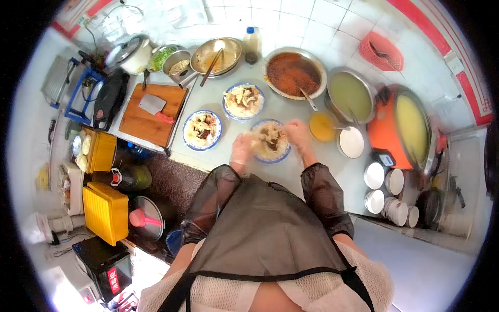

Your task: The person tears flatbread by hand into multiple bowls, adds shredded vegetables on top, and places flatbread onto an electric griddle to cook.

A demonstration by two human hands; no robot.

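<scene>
Both my hands are at the nearest blue-rimmed plate [286, 152], which holds pale shreds over something dark brown. My left hand [243, 148], in a thin clear glove, is closed at the plate's left side, its fingers on pale shredded food [258, 141]. Over the right rim, my right hand [298, 132] is also gloved and closed; what its fingers hold is blurred. Two similar filled plates stand close by: one [202, 130] to the left, another [243, 101] behind.
Behind are a pan [228, 47] with chopsticks and a basin of red sauce [292, 70] with a ladle. To the right stand a yellow-liquid bowl [323, 126], a white bowl [351, 142], a green soup pot [351, 99] and an orange cooker [382, 130]. A cleaver [152, 104] lies on the cutting board [139, 125].
</scene>
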